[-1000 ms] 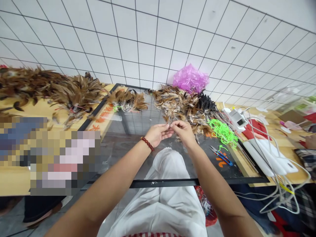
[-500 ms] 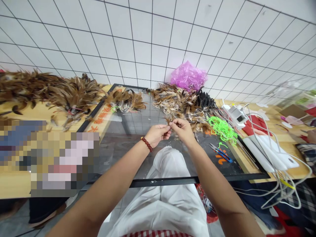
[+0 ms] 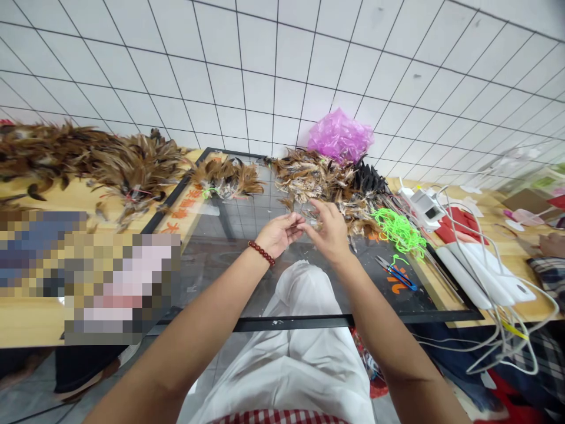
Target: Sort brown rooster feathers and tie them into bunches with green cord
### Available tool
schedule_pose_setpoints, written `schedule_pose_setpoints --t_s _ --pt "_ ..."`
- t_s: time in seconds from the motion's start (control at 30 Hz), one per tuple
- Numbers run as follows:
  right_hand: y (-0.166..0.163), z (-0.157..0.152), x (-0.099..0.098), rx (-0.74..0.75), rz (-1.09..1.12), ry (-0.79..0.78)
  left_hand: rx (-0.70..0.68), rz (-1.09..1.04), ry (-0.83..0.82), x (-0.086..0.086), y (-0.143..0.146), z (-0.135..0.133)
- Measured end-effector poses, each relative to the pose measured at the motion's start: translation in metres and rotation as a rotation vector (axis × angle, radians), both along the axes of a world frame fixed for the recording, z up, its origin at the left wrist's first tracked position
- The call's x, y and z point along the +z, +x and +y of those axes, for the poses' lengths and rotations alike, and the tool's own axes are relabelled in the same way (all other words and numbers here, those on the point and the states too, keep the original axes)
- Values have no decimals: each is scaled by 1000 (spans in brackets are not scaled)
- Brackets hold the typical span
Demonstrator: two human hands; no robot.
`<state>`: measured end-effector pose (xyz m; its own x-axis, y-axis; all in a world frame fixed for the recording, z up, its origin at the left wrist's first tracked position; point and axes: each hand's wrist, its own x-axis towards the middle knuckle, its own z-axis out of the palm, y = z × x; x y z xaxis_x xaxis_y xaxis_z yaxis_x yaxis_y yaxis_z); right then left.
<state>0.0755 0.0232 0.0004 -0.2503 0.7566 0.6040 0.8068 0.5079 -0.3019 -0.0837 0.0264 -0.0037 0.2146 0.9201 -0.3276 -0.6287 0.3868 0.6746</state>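
My left hand (image 3: pixel 281 234), with a string of dark red beads (image 3: pixel 261 253) at its wrist, is closed in a pinch above the dark glass tabletop (image 3: pixel 229 259). Small brown feathers (image 3: pixel 288 204) show just beyond its fingertips and appear to be in the pinch, though the grip itself is hidden. My right hand (image 3: pixel 330 232) is beside it with thumb and forefinger spread. Its thumb tip is close to the left fingers; I cannot tell if they touch. Behind both hands lies a heap of brown feathers (image 3: pixel 304 176).
A smaller feather bunch (image 3: pixel 227 178) lies left of the heap. To the right are bright green cords (image 3: pixel 399 229), blue-handled scissors (image 3: pixel 399 275) and a white device (image 3: pixel 426 206) with cables. A pink plastic bag (image 3: pixel 339 135) rests by the wall. More feathers (image 3: pixel 136 162) cover the left table.
My right hand has let go of the pinch and spread its fingers. The feathers at the left fingertips have shifted left, and the whole view has moved slightly.
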Motion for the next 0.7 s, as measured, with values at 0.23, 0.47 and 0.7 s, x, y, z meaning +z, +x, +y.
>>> schedule_pose_setpoints --t_s 0.23,0.47,0.7 --pt "0 40 23 -170 -490 -298 249 -15 73 -7 -2 10" --pt "-20 56 16 -140 -280 -431 249 24 90 -8 2 6" --pt "-9 21 1 306 926 -706 131 130 94 -7 5 1"
